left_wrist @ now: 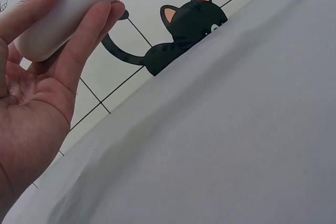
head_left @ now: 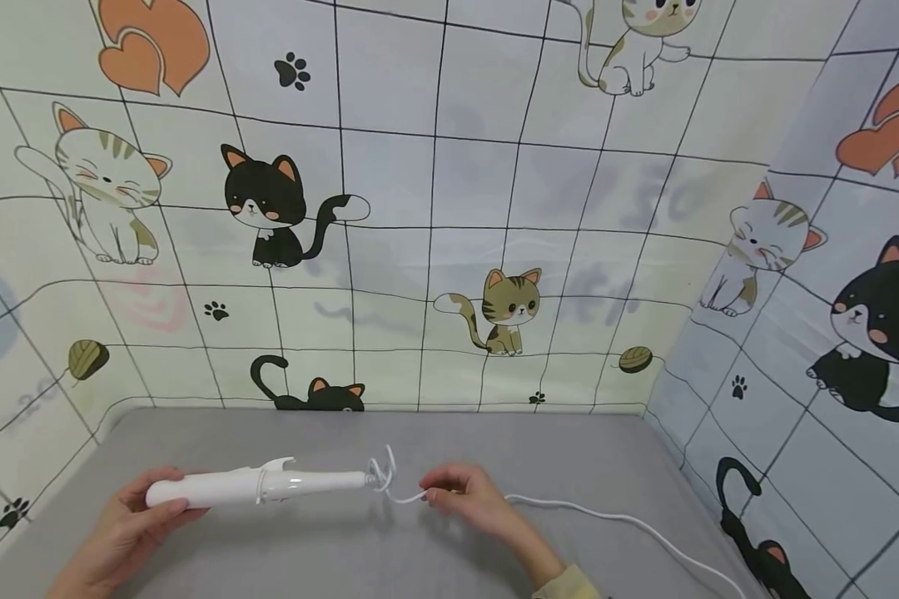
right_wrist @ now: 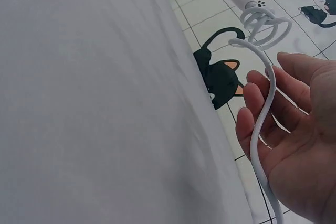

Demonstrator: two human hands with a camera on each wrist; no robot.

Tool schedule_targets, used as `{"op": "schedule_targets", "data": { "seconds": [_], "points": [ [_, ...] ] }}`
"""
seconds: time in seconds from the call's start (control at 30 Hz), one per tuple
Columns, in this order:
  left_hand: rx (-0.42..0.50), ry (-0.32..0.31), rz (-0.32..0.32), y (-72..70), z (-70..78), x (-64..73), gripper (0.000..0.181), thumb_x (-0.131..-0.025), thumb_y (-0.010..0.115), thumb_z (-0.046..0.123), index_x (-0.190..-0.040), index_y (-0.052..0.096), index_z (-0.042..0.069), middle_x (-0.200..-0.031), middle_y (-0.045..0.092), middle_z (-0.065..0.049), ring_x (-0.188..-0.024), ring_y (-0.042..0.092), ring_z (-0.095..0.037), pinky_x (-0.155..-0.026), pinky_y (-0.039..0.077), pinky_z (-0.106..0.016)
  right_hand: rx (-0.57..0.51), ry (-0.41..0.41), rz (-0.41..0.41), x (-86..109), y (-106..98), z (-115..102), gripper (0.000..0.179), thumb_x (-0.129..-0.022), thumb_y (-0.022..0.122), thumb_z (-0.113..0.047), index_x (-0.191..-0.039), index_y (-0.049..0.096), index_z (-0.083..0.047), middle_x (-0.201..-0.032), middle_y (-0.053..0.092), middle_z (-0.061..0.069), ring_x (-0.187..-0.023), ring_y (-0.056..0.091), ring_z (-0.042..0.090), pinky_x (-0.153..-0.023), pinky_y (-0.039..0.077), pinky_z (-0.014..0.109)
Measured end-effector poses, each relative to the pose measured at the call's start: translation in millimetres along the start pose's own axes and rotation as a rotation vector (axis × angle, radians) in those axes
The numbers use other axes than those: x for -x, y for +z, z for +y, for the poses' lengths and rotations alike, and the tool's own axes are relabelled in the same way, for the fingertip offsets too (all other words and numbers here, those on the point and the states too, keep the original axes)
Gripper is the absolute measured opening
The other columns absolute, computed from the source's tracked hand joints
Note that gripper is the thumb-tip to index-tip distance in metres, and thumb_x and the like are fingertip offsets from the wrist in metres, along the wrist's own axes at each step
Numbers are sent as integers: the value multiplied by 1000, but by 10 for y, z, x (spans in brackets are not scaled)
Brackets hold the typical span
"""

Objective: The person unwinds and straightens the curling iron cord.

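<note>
A white curling iron is held level above the grey surface, its clamp lever on top. My left hand grips its thick, rounded end, thumb on the near side; the left wrist view shows the fingers around that white end. From the other end comes a white cord, wound in a few loose loops close to the iron. Just right of these loops, my right hand pinches the cord between thumb and fingers. In the right wrist view the cord runs down across the fingers and palm.
A grey cloth-covered surface lies under both hands. Behind and at the sides hang white sheets printed with cats and grid lines. The rest of the cord trails right, toward the near edge.
</note>
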State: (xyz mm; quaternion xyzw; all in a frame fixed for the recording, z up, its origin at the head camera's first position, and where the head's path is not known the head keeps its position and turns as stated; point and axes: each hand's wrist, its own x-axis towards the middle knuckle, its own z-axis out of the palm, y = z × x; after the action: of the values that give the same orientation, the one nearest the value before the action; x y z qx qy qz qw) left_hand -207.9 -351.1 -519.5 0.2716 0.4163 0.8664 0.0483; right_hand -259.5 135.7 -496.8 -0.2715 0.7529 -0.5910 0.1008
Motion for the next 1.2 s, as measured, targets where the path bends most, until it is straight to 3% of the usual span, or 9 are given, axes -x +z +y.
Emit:
{"op": "schedule_targets", "data": {
  "seconds": [0.13,0.3,0.43,0.67,0.93,1.2],
  "points": [
    [10,-20,-12,-19,3,6,58,-99,29,-27,-131,66,4,-133,66,-13,-121,63,-23,-102,56,-45,68,11,19,14,-44,-20,25,-98,69,-14,-112,72,6,-99,75,6,-83,64,6,-68,56,16],
    [27,-28,-46,-28,8,8,59,-99,28,-27,-133,65,4,-135,65,-15,-123,62,-25,-104,54,-45,98,9,47,37,-90,-27,23,-98,70,-15,-111,74,4,-105,73,13,-82,61,6,-64,53,16],
    [5,-35,-23,-31,15,13,59,-99,29,-26,-132,66,5,-134,66,-14,-121,63,-23,-103,55,-45,93,0,57,56,-81,-60,20,-97,70,-10,-109,74,5,-106,73,16,-83,59,6,-66,51,15],
    [6,-11,-46,-49,39,-11,57,-98,29,-27,-133,64,2,-134,65,-16,-122,63,-25,-102,55,-46,96,8,109,46,-116,50,17,-94,73,-7,-106,74,5,-100,73,11,-81,59,5,-67,51,14],
    [-52,13,-14,-51,75,-17,57,-97,32,-29,-130,66,2,-132,67,-15,-119,65,-24,-100,57,-46,168,5,211,49,-186,31,10,-91,76,-8,-99,77,-3,-91,73,4,-80,58,7,-67,50,17],
    [-58,-25,38,-63,117,20,56,-97,33,-28,-128,68,3,-129,68,-13,-116,65,-23,-98,58,-46,162,-16,288,51,-276,55,10,-90,77,-4,-98,76,0,-84,69,1,-69,54,6,-56,46,15]
  ]
}}
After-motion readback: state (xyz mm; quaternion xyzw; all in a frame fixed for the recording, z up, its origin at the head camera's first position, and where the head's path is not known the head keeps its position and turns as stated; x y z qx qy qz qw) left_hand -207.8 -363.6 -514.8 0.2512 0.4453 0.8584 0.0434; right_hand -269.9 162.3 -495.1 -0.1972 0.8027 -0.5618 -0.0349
